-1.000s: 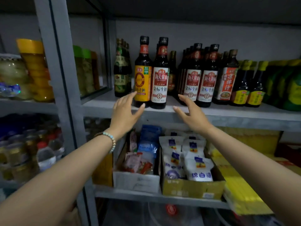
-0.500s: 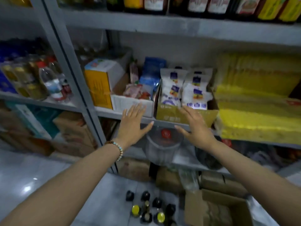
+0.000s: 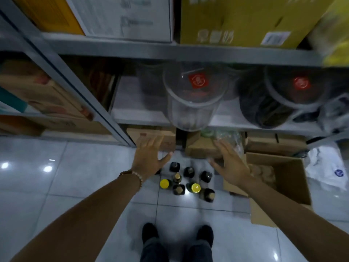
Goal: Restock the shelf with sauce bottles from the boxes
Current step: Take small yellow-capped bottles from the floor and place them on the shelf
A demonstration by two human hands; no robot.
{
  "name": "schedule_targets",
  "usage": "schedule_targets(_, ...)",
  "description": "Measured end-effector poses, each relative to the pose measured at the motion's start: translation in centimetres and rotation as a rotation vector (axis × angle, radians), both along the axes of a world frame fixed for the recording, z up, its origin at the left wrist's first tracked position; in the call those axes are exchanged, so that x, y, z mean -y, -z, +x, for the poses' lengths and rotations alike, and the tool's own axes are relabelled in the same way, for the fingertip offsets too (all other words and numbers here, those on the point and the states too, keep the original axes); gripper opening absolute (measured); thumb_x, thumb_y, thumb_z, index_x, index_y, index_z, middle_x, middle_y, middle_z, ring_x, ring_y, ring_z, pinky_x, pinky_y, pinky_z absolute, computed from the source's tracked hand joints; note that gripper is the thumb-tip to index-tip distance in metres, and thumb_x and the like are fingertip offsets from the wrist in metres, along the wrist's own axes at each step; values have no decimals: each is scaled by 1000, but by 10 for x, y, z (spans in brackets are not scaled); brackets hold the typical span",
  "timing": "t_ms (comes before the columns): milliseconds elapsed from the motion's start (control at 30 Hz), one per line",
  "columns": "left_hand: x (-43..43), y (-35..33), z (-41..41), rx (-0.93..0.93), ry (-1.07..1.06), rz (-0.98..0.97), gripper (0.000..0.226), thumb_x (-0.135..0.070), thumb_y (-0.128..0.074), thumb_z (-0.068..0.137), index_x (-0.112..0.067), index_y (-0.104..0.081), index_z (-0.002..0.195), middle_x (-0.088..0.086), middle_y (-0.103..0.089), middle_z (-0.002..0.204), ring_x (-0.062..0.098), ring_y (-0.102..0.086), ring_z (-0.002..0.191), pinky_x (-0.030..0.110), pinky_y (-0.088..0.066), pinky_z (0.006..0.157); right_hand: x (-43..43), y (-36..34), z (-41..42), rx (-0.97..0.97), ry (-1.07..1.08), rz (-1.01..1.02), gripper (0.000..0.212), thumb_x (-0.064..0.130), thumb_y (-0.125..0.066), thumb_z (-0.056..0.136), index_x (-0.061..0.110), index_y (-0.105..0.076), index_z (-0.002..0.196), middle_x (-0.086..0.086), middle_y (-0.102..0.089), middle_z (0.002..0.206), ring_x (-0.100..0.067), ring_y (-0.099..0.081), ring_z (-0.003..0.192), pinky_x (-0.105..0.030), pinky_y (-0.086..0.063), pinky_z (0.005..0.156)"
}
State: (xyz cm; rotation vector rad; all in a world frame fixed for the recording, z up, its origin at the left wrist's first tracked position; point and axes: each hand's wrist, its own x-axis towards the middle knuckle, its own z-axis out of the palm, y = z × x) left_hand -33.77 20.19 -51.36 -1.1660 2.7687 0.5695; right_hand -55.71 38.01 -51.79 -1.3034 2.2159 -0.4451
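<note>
Sauce bottles (image 3: 187, 181) are in a tight cluster on the floor (image 3: 71, 176), in front of the bottom shelf (image 3: 143, 118) and just left of an open cardboard box (image 3: 283, 188). All are upright, long axis vertical, caps pointing straight up at the camera, so only caps and shoulders show. Labels can't be read. Two caps are yellow (image 3: 164, 183), the rest dark. Exact count is unclear: one bottle at the left edge is mostly hidden behind the left hand.

Left hand (image 3: 149, 159): fingers straight and spread, palm down, holding nothing, above the cluster's left side. Right hand (image 3: 229, 165): same pose, empty, above the right side, and its forearm covers part of the box. Neither hand touches a bottle.

Box contents are too dim to make out. Upper shelf cartons (image 3: 236, 21) are cut off by the frame and blurred.
</note>
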Motion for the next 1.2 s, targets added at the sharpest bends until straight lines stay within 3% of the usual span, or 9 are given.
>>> schedule_targets(100,13,58,19,12,-69,78,93,-75,-21,73,-18,-28,146,4,-31,152,24,-31,138,42,-25,113,13,57,12,147,40,54,72,42,-55,90,18,-22,150,0,-15,159,-20,-20,144,-35,-27,114)
schedule_targets(267,35,162,39,25,-203,234,77,-60,-49,86,-22,-23,148,1,-26,155,21,-28,140,36,-26,113,53,171,32,343,106,99,79,44,-60,87,20,-19,150,2,-19,158,-19,-19,145,-33,-26,115)
schedule_targets(367,45,232,46,63,-250,313,79,-58,-50,87,-23,-17,150,-1,-18,157,21,-24,142,34,-27,111,73,246,44,441,173,96,80,43,-65,83,19,-25,147,2,-26,154,-19,-28,141,-27,-27,110)
schedule_targets(467,48,300,51,40,-323,411,83,-59,-51,86,-24,-13,150,-3,-18,157,22,-25,141,36,-32,108,89,313,49,593,222,118,84,50,-68,75,25,-29,144,4,-27,152,-21,-36,135,-39,-37,109)
schedule_targets(667,53,411,53,-37,-402,484,85,-63,-57,78,-31,-20,148,-7,-31,151,17,-41,131,36,-42,101,114,424,41,606,187,158,79,42,-76,74,29,-36,140,5,-28,150,-17,-36,132,-39,-40,106)
schedule_targets(733,54,443,54,-112,-458,530,84,-60,-63,76,-31,-27,146,-5,-40,145,17,-45,127,33,-43,100,120,448,36,611,157,167,76,41,-77,73,30,-40,138,7,-34,144,-11,-38,126,-27,-41,101)
schedule_targets(867,53,492,55,-319,-524,550,81,-75,-65,58,-32,-53,126,-2,-59,120,13,-56,110,23,-45,90,137,478,35,679,53,145,51,33,-77,75,27,-55,120,12,-49,127,-3,-44,110,5,-36,75)
schedule_targets(1000,53,511,42,-542,-588,535,50,-55,-71,59,-19,-67,94,-5,-69,94,5,-64,88,20,-52,77,148,501,47,752,52,79,37,26,-79,74,16,-65,106,11,-56,123,2,-51,110,-12,-40,97)
schedule_targets(1200,49,529,29,-754,-739,534,25,-21,-78,72,0,-65,69,12,-68,68,22,-65,67,25,-54,61,141,526,61,817,146,-95,20,11,-80,71,1,-64,77,-8,-69,103,-4,-62,108,-23,-49,94)
